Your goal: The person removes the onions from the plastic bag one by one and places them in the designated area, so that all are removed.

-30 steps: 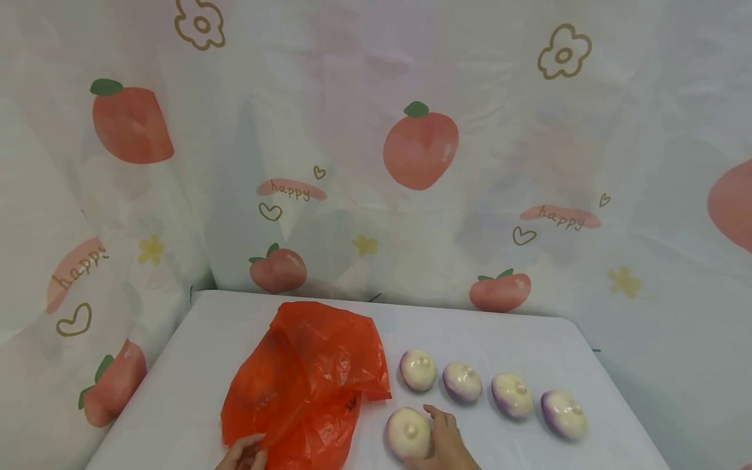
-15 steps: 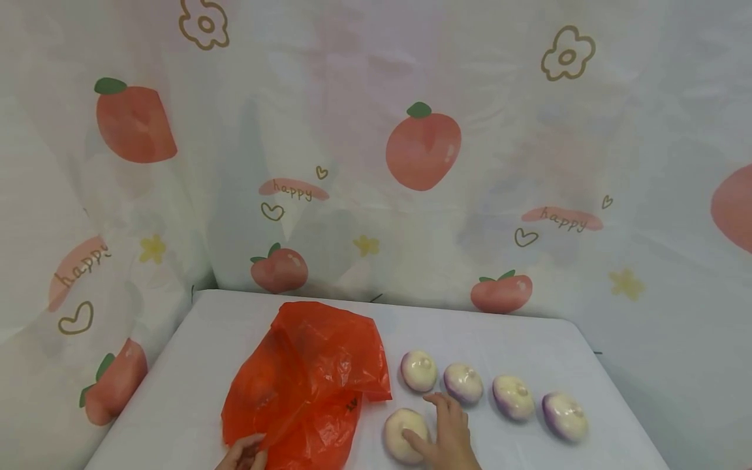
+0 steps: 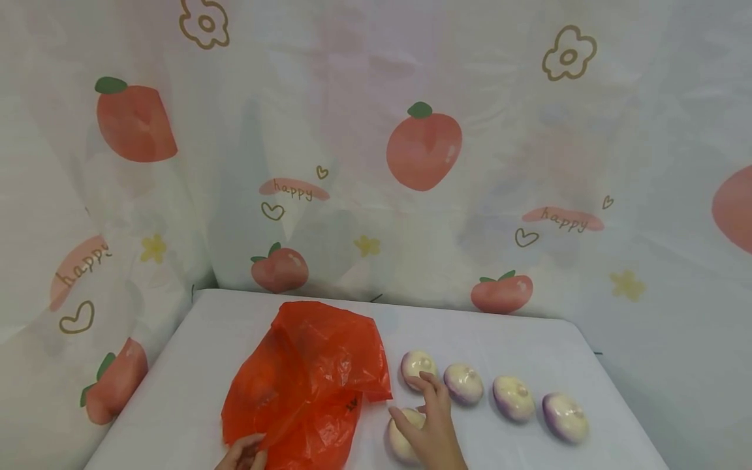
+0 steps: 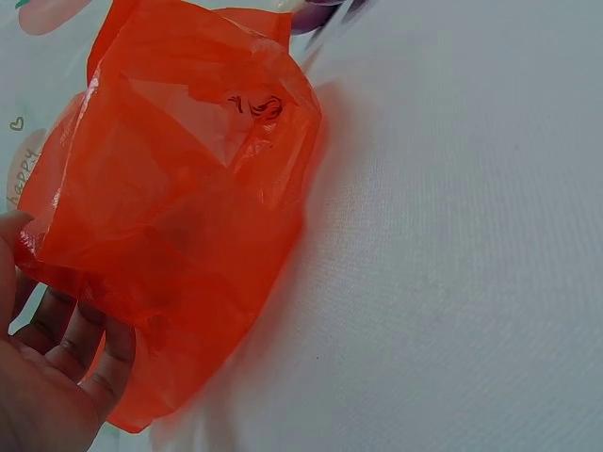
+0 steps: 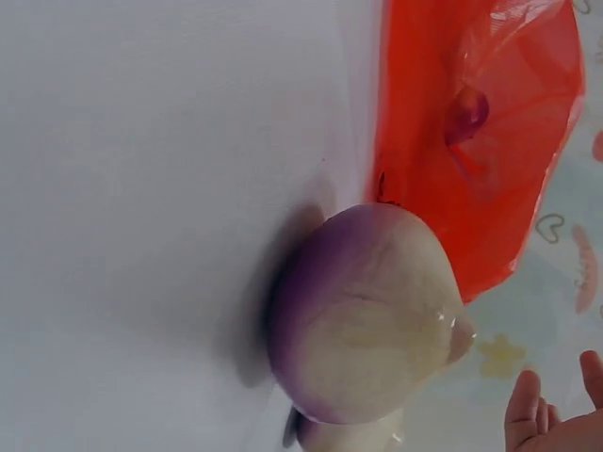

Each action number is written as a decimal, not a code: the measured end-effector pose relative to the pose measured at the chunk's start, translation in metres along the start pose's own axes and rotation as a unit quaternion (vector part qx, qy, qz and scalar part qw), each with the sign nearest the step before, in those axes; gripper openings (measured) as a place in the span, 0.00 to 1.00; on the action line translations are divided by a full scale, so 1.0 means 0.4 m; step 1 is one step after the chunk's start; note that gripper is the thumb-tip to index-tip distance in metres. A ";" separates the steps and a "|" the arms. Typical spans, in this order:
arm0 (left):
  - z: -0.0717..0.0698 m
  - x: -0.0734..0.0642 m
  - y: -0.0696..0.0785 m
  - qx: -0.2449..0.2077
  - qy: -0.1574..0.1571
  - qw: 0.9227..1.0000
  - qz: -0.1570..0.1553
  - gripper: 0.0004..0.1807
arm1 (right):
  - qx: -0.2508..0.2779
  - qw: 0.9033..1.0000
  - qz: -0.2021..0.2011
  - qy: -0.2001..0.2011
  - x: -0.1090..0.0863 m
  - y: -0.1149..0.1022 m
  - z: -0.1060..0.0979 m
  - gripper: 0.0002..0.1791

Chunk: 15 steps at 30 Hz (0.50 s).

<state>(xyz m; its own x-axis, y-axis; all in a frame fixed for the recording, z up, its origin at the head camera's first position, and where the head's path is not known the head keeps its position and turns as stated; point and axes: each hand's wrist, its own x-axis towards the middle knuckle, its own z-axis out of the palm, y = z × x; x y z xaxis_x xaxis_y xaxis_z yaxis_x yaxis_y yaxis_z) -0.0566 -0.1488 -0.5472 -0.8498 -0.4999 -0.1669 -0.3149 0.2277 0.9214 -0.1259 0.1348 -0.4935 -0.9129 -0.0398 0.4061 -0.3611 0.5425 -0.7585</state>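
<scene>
A crumpled red plastic bag [image 3: 305,378] lies on the left half of the table. My left hand [image 3: 243,452] pinches its near edge; in the left wrist view, thumb and curled fingers [image 4: 75,339] sit at the bag's rim. To the right, my right hand [image 3: 431,421] holds nothing, its fingers spread above a purple-and-white turnip [image 3: 401,442], partly covering it. Its fingertips overlap the leftmost turnip [image 3: 414,362] of the row behind. The right wrist view has a turnip [image 5: 367,311] large in front, with the hand [image 5: 556,419] raised at the lower right corner.
Beside that leftmost turnip, more turnips stand in a slanting row: a second one [image 3: 463,384], a third [image 3: 512,398] and the rightmost [image 3: 564,418]. All rest on a white-covered table [image 3: 194,365]. A fruit-printed curtain [image 3: 352,130] hangs behind and along the sides.
My right hand has come off the near turnip, its fingers lifting and moving away from me toward the row's leftmost turnip. The left hand and bag have kept their places.
</scene>
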 end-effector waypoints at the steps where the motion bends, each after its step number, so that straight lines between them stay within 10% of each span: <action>1: 0.000 0.001 -0.001 -0.004 0.000 1.000 -0.003 0.12 | 0.004 1.000 0.003 0.003 0.004 -0.008 0.002 0.27; 15: -0.008 0.007 -0.002 -0.019 -0.001 1.000 0.002 0.14 | 0.096 0.967 0.003 -0.236 0.018 -0.089 0.058 0.16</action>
<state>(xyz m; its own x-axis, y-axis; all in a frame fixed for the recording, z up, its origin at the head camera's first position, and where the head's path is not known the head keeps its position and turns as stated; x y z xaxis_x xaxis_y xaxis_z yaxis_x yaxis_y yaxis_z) -0.0574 -0.1532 -0.5473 -0.8517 -0.4979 -0.1633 -0.2946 0.1972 0.9351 -0.1241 0.0956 -0.4753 -0.8839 -0.4400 0.1587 -0.3432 0.3796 -0.8591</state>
